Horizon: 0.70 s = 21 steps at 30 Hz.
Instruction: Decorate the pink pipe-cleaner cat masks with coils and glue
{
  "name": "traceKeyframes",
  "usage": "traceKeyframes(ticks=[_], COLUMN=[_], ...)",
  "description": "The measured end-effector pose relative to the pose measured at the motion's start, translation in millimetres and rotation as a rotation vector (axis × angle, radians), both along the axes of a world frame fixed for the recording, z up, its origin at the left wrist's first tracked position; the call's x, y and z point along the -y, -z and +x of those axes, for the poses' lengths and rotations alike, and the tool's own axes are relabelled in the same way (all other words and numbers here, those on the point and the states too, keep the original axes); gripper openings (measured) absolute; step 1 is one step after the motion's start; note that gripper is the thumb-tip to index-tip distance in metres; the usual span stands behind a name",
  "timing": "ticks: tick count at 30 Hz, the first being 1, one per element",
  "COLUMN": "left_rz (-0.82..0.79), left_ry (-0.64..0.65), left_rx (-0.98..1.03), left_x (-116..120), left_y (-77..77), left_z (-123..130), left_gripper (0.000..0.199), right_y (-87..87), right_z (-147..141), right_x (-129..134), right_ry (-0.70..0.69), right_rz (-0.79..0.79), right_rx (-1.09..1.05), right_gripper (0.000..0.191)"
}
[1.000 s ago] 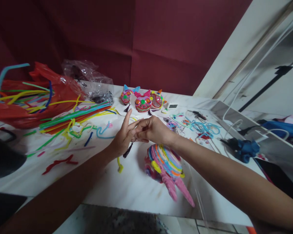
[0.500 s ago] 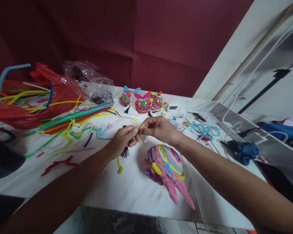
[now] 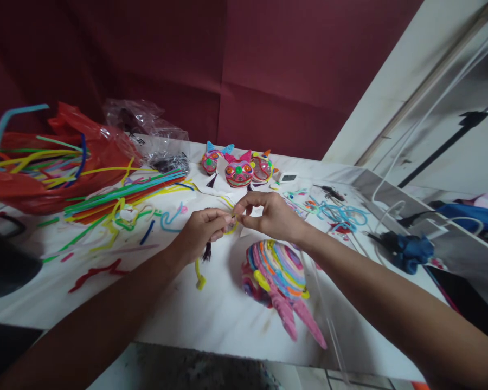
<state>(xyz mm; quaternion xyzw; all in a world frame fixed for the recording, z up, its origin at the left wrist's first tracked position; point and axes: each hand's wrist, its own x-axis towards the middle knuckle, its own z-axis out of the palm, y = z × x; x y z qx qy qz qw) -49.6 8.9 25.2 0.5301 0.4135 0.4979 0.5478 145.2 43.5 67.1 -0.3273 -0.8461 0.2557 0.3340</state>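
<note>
Over the middle of the table, my left hand is closed in a pinch. A dark purple tassel hangs out below its fingers. My right hand faces it, thumb and forefinger closed at the left fingertips on something too small to make out. Just behind and below the fingertips, part of a yellow pipe cleaner curves. Below my right hand lies a round, striped pipe-cleaner craft with two long pink ears pointing toward me.
Three colourful animal heads stand at the back beside a small white digital display. Left lie a bundle of pipe cleaners and a red plastic bag full of more. Blue pipe cleaners tangle at right. A short yellow piece lies in front.
The right fingertips have shifted slightly right, and a gap now shows between its thumb and forefinger. The tassel's hanging strands look narrower and sit slightly left. The yellow curve behind the hands shows more.
</note>
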Motion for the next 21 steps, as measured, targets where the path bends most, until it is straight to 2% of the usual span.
traceKeyframes(ticks=[6,13,17,21], left_rz=[-0.004,0.036,0.051,0.115], left_ry=[-0.001,0.008,-0.008,-0.086], left_rx=[-0.016,-0.008,-0.012,-0.061], left_x=[0,0,0,2], left_y=[1.9,2.4,3.2,5.1], left_z=[1,0,0,0], left_gripper=[0.029,0.031,0.031,0.027], right_y=[-6.6,-15.3,-18.9,-17.2], right_z=[0,-7,-8,-7], right_x=[6,18,23,23], right_ry=[-0.092,0.018,0.035,0.052], right_rz=[0.176,0.439,0.454,0.347], right_rx=[0.166,0.553,0.634,0.584], right_gripper=[0.016,0.022,0.021,0.017])
